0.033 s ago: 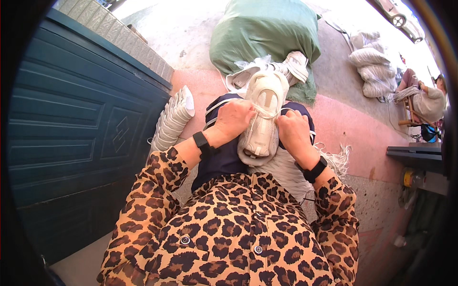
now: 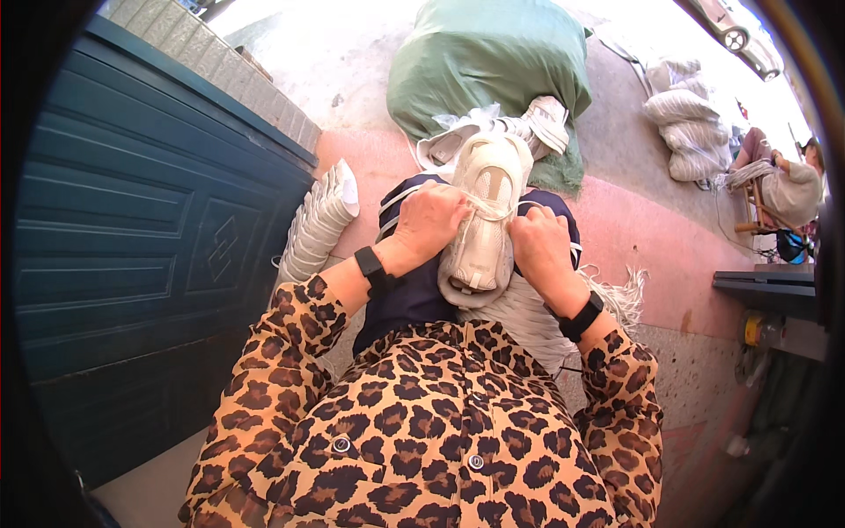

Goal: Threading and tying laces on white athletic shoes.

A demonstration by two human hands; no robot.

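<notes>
A cream shoe (image 2: 480, 251) rests between my thighs, toe pointing away from me and its tongue and heel opening nearest my body. A pale shoelace (image 2: 489, 209) crosses over its upper. My left hand (image 2: 431, 216) is closed at the shoe's left side, pinching one part of the lace. On the other side my right hand (image 2: 539, 236) is closed on the lace too, with its knuckles upward. Between the two hands the lace runs across the shoe; its exact loops are too small to make out.
Beyond my knees stand a big green sack (image 2: 488, 62) and several pale shoes (image 2: 546, 123). Stacked shoe parts (image 2: 319, 220) lean near the dark blue door (image 2: 132, 238). A bundle of laces (image 2: 620, 295) lies by my right thigh. Far right, another person (image 2: 792, 187) sits near wrapped bundles (image 2: 687, 123).
</notes>
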